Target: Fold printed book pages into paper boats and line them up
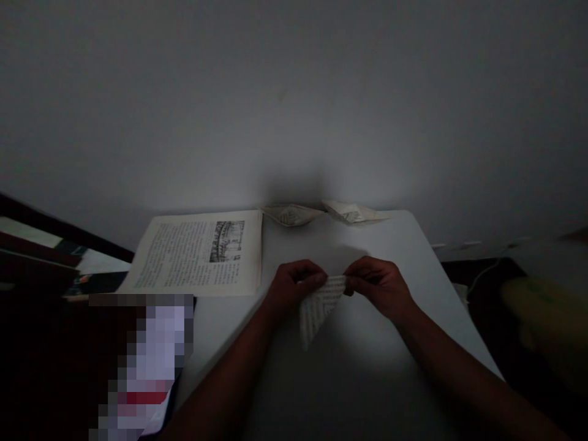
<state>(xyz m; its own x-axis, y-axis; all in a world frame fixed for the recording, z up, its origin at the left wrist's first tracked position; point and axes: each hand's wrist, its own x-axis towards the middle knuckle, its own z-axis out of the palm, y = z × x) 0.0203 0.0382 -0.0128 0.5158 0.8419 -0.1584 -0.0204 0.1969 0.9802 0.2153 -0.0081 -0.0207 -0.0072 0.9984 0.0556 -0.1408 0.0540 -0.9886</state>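
A piece of folded printed paper hangs between my hands above the table, its narrow point turned down toward me. My left hand pinches its upper left edge between thumb and fingers. At the upper right corner, my right hand grips the paper with thumb and fingertips. Beyond my hands, by the wall, sit two folded paper boats, one on the left and one on the right. Both are made of printed pages. The fingers partly cover the top edge of the paper I hold.
A stack of printed pages with a picture lies on the table's left side. Near the left edge is a blurred-out device with a bright screen. The white table meets the wall. A yellowish object stands at right.
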